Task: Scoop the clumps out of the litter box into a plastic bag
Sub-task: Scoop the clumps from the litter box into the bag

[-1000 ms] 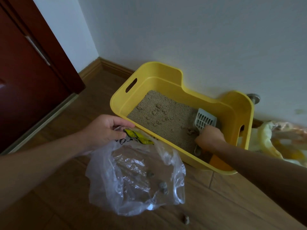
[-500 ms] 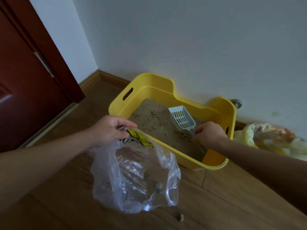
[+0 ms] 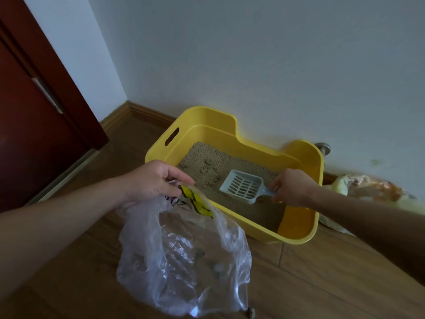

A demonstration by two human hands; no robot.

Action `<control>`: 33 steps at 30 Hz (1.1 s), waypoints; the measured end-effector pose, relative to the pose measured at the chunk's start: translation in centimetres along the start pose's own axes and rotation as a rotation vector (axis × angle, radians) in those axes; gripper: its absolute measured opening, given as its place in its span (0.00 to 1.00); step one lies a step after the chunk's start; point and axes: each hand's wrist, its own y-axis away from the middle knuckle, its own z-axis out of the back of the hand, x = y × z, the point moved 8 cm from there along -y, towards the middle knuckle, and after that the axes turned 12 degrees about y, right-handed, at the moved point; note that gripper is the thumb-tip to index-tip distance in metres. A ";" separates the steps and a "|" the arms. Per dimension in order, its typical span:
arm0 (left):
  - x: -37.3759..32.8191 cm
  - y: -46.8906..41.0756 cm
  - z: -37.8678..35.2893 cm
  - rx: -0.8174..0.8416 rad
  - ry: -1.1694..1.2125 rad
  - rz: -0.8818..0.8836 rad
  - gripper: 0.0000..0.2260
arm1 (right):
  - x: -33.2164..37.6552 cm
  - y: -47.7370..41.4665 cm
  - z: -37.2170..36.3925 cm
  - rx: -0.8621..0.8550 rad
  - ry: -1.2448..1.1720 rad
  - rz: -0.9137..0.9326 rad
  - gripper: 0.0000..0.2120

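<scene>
A yellow litter box [image 3: 296, 240] with sandy litter [image 3: 207, 164] stands on the wooden floor against the wall. My right hand [image 3: 292, 186] grips the handle of a pale slotted scoop [image 3: 242, 186], held above the litter near the box's front rim, its slots showing nothing in it. My left hand [image 3: 151, 180] pinches the rim of a clear plastic bag [image 3: 181, 256] and holds it in front of the box. A few dark clumps [image 3: 217, 268] lie in the bag's bottom.
A dark red door [image 3: 34, 125] stands at the left. One loose clump [image 3: 250, 314] lies on the floor under the bag. A crumpled yellow-and-orange bag [image 3: 368, 189] sits right of the box. A metal door stop [image 3: 323, 148] sticks out of the wall.
The scoop has come up out of the litter and swung left toward the bag. My left hand keeps the bag in place. The camera has tilted upward.
</scene>
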 end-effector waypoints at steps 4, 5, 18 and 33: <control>-1.0 -1.6 -1.3 0.076 -0.042 0.068 0.21 | -0.7 -0.2 0.2 -0.046 0.019 -0.036 0.10; -1.3 -1.9 -1.7 0.085 -0.055 0.090 0.20 | -0.8 -0.2 0.1 -0.050 0.013 -0.043 0.09; -0.3 -0.5 -0.3 0.001 0.012 0.100 0.18 | 1.0 0.5 0.1 0.027 0.203 0.018 0.08; -0.3 -2.5 -1.2 0.127 0.044 0.080 0.17 | 0.1 1.2 -1.0 0.158 0.412 -0.048 0.08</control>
